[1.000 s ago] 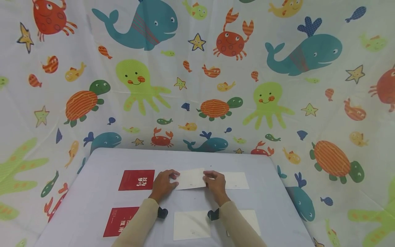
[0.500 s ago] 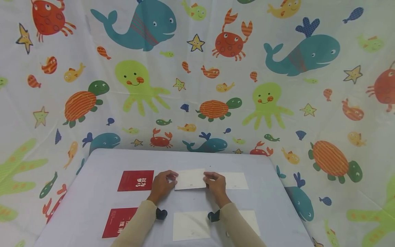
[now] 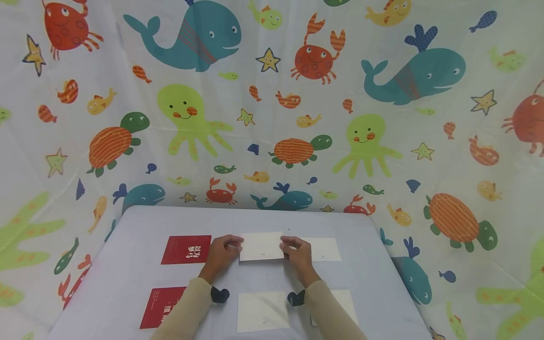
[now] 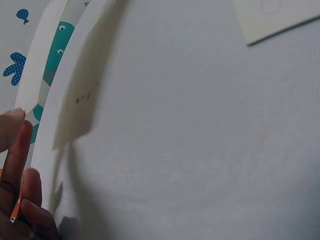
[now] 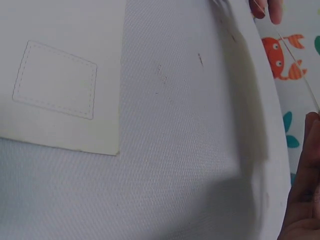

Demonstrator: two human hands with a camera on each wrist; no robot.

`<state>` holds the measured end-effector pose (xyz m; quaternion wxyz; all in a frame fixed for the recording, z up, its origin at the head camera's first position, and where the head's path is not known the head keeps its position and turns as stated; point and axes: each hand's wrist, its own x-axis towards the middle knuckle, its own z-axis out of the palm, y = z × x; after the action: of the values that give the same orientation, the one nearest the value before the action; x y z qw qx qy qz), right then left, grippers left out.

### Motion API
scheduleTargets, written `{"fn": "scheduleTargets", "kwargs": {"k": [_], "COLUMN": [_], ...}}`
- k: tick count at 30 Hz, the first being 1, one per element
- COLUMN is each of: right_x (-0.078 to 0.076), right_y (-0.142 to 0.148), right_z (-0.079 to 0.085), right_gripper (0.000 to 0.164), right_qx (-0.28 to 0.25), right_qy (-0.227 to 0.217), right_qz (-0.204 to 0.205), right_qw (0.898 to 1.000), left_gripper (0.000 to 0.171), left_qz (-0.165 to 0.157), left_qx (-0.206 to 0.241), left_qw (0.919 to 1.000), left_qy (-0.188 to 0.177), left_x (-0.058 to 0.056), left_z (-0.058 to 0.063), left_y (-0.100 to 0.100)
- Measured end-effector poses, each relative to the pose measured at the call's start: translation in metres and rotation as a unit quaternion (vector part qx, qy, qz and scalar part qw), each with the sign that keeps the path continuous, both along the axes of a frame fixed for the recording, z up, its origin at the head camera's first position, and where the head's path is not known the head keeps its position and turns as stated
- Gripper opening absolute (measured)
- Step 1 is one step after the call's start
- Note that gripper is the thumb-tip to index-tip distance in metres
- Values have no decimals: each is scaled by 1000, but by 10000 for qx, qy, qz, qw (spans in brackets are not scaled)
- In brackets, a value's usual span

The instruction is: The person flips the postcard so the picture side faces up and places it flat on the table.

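In the head view, both hands hold a white postcard (image 3: pixel 261 246) by its two short sides, over the back of the table. My left hand (image 3: pixel 223 255) pinches its left edge between thumb and fingers; my right hand (image 3: pixel 298 255) pinches the right edge. The left wrist view has the postcard (image 4: pixel 40 60) raised off the cloth, pinched by the left hand (image 4: pixel 22 180), with its shadow below. Edge-on, it appears as a thin line in the right wrist view beside the right hand (image 5: pixel 305 185). Faint small print marks its lower part.
Two red cards, one at the back (image 3: pixel 186 249) and one nearer (image 3: pixel 161 307), lie left. White cards lie at back right (image 3: pixel 326 249), front middle (image 3: pixel 262 311) and front right (image 3: pixel 346 304), partly under the right sleeve. A sea-animal curtain (image 3: pixel 255 118) hangs behind the white table (image 3: pixel 365 264).
The held postcard has levelled out and shifted very slightly left, its lower edge now nearly straight. The left hand's fingers have drawn closer together on its edge. Other cards stay put.
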<state>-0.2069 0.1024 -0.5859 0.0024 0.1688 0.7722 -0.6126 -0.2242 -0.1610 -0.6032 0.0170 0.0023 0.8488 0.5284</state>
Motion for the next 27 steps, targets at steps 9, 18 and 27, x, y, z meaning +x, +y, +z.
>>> {"fn": "scheduleTargets", "kwargs": {"k": [9,18,27], "right_x": [0,-2,-5], "right_y": [-2,4,16], "right_z": [6,16,19], "right_gripper": [24,30,30], "right_qx": [-179,-316,-563], "right_qy": [-10,-3,-45], "right_qz": [10,495,1111], "right_qw": [9998,9983,9922], "left_gripper": [22,31,33], "left_qz": [94,-44,-145], "left_qx": [420,663,866], "left_qw": [9987,9968,9946], "left_qy": [-269,-438,-553], "left_x": [7,11,14], "left_z": [8,17,25], "left_y": [-8,-18,-26]}}
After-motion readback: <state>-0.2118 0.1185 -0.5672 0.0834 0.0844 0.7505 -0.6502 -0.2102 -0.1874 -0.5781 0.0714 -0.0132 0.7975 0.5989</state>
